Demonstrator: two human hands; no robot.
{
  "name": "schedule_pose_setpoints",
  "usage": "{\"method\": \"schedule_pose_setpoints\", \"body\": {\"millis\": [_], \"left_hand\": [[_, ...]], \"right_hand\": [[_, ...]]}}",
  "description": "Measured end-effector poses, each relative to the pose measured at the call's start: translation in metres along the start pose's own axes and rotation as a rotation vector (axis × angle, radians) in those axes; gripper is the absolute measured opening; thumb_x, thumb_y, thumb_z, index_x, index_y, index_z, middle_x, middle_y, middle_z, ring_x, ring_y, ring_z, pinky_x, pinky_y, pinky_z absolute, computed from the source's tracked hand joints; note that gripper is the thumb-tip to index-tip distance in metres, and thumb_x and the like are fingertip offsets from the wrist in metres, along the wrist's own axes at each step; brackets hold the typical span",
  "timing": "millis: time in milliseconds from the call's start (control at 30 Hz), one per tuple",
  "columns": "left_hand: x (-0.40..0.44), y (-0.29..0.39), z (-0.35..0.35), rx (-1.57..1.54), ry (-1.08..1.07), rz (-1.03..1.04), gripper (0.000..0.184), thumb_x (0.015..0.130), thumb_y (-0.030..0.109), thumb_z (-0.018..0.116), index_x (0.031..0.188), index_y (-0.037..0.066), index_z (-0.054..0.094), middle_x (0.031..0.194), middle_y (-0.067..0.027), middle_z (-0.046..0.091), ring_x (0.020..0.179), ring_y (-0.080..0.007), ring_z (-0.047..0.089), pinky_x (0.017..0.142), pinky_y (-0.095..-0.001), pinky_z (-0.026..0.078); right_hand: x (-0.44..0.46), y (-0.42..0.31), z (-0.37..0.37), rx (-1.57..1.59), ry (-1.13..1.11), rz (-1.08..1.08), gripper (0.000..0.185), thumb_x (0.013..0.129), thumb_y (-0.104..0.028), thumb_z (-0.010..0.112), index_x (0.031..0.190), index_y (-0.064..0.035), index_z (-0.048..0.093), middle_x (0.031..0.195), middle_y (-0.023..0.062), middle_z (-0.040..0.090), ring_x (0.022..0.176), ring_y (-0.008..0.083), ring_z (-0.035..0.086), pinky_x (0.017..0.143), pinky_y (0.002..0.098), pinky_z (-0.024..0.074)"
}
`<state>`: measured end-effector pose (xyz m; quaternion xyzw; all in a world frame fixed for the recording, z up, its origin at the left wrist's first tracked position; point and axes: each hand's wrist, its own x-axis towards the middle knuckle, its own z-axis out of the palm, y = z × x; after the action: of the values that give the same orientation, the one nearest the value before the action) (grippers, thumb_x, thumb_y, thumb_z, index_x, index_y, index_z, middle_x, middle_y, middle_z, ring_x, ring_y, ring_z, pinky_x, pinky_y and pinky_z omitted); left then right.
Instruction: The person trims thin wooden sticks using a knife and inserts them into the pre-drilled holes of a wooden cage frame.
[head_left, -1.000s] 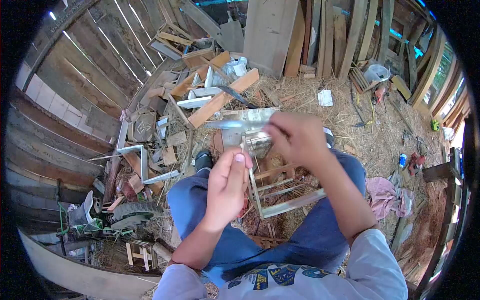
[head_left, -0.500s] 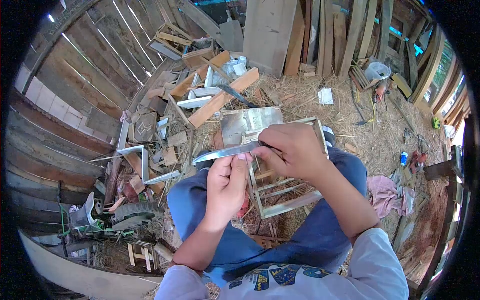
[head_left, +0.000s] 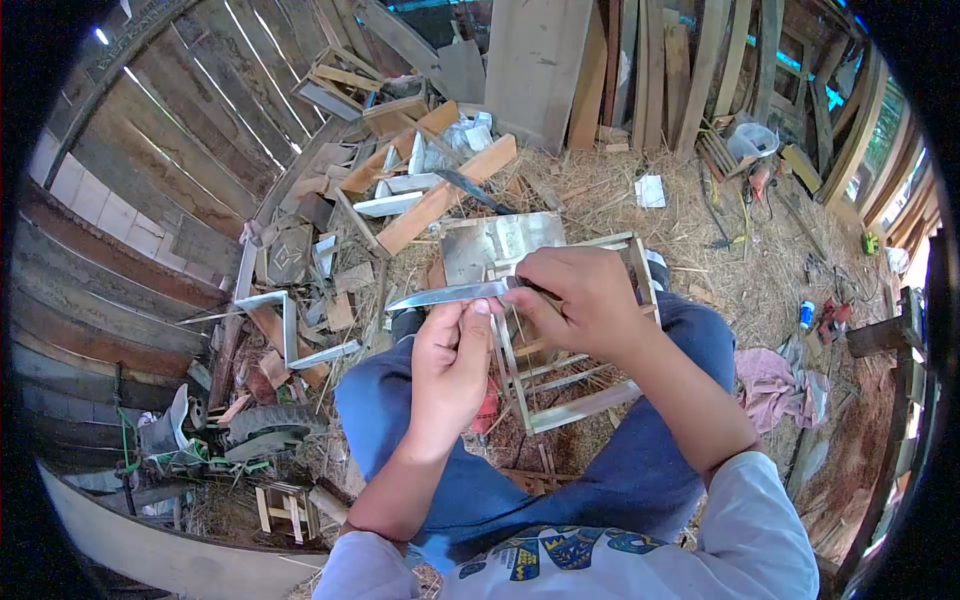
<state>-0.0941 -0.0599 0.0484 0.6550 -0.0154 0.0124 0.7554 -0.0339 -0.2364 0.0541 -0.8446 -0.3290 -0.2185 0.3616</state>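
A knife (head_left: 440,296) with a long shiny blade lies across the space above my lap, its tip pointing left. My right hand (head_left: 585,300) is closed round its handle, which is mostly hidden by the fingers. Just under the blade, my left hand (head_left: 448,365) is closed in a pinch, thumb and fingertips against or very near the knife's edge. Whatever thin piece those fingertips may hold is too small to make out. Below my right hand, between my legs, stands a slatted wooden frame (head_left: 585,408). A flat board (head_left: 490,240) lies just beyond the hands.
Wood offcuts and planks (head_left: 450,195) are heaped ahead to the left. A white angular frame (head_left: 290,330) leans among scraps. Tall boards (head_left: 540,70) stand against the back wall. To the right lie a pink cloth (head_left: 775,385), a blue can (head_left: 807,315) and cords on straw-covered ground.
The knife has turned slightly, its tip higher and its blade nearer level. Both hands stay at almost the same place.
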Motion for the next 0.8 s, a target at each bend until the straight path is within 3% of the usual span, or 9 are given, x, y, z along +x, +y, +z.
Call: {"method": "schedule_pose_setpoints", "body": {"millis": [167, 200, 267, 333, 433, 567, 633, 800], "left_hand": [[-0.001, 0.002, 0.0, 0.029, -0.021, 0.033, 0.018, 0.11, 0.02, 0.047, 0.102, 0.008, 0.058, 0.061, 0.0097, 0.037, 0.048, 0.001, 0.026, 0.044, -0.0215, 0.018], [0.0, 0.003, -0.002, 0.028, -0.024, 0.032, 0.018, 0.11, 0.02, 0.047, 0.102, 0.008, 0.058, 0.061, 0.0097, 0.037, 0.048, 0.001, 0.026, 0.044, -0.0215, 0.018], [0.006, 0.008, -0.008, -0.06, -0.069, -0.054, 0.017, 0.109, 0.015, 0.048, 0.105, 0.006, 0.061, 0.071, 0.0095, 0.044, 0.062, 0.0018, 0.035, 0.055, -0.0188, 0.027], [-0.001, 0.013, -0.003, -0.056, -0.074, -0.049, 0.018, 0.11, 0.016, 0.047, 0.104, 0.006, 0.061, 0.07, 0.0098, 0.042, 0.061, 0.0015, 0.034, 0.054, -0.0191, 0.026], [0.0, 0.007, 0.0, -0.049, -0.069, -0.028, 0.018, 0.11, 0.016, 0.046, 0.104, 0.007, 0.06, 0.069, 0.0102, 0.04, 0.06, 0.0013, 0.032, 0.053, -0.0191, 0.025], [0.001, 0.003, -0.002, -0.05, -0.074, -0.046, 0.017, 0.109, 0.015, 0.047, 0.105, 0.006, 0.061, 0.073, 0.0094, 0.044, 0.062, 0.0016, 0.036, 0.054, -0.0192, 0.027], [0.001, 0.002, -0.003, -0.057, -0.072, -0.061, 0.017, 0.109, 0.015, 0.047, 0.105, 0.006, 0.061, 0.074, 0.0091, 0.045, 0.063, 0.0017, 0.037, 0.054, -0.0193, 0.028], [-0.002, 0.007, -0.002, -0.009, -0.081, -0.009, 0.016, 0.109, 0.014, 0.047, 0.103, 0.006, 0.059, 0.071, 0.0085, 0.045, 0.06, 0.0008, 0.036, 0.052, -0.0199, 0.027]], "right_hand": [[0.002, 0.002, -0.005, -0.04, -0.049, -0.01, 0.027, 0.09, -0.033, 0.069, 0.081, -0.0088, 0.061, 0.071, 0.0114, 0.062, 0.065, 0.0344, 0.064, 0.056, 0.0448, 0.0472], [0.002, 0.008, -0.003, -0.053, -0.019, 0.033, 0.027, 0.09, -0.032, 0.069, 0.081, -0.0084, 0.061, 0.072, 0.0116, 0.062, 0.065, 0.0344, 0.064, 0.056, 0.0447, 0.0473], [0.004, 0.02, -0.002, -0.07, 0.015, 0.073, 0.027, 0.091, -0.032, 0.069, 0.081, -0.0081, 0.061, 0.072, 0.0118, 0.063, 0.066, 0.0344, 0.064, 0.056, 0.0445, 0.0474], [0.006, 0.029, -0.005, -0.079, 0.13, 0.253, 0.019, 0.09, -0.021, 0.07, 0.083, -0.0053, 0.063, 0.07, 0.0129, 0.059, 0.063, 0.0345, 0.061, 0.057, 0.0418, 0.0471], [0.003, 0.021, -0.007, -0.029, 0.12, 0.126, 0.024, 0.091, -0.029, 0.07, 0.083, -0.008, 0.063, 0.075, 0.0119, 0.064, 0.068, 0.0345, 0.064, 0.058, 0.0433, 0.0482], [-0.001, 0.008, -0.003, -0.009, -0.043, -0.041, 0.022, 0.09, -0.03, 0.07, 0.085, -0.009, 0.064, 0.073, 0.0105, 0.063, 0.068, 0.0344, 0.065, 0.059, 0.0437, 0.0478], [-0.001, 0.005, 0.0, -0.008, -0.019, -0.034, 0.023, 0.09, -0.031, 0.07, 0.084, -0.0094, 0.063, 0.072, 0.0106, 0.062, 0.068, 0.0348, 0.064, 0.058, 0.0445, 0.0475], [0.007, 0.035, -0.016, -0.089, 0.134, 0.261, 0.022, 0.093, -0.029, 0.067, 0.084, -0.0092, 0.063, 0.072, 0.0122, 0.062, 0.067, 0.036, 0.064, 0.057, 0.0451, 0.048]]}}
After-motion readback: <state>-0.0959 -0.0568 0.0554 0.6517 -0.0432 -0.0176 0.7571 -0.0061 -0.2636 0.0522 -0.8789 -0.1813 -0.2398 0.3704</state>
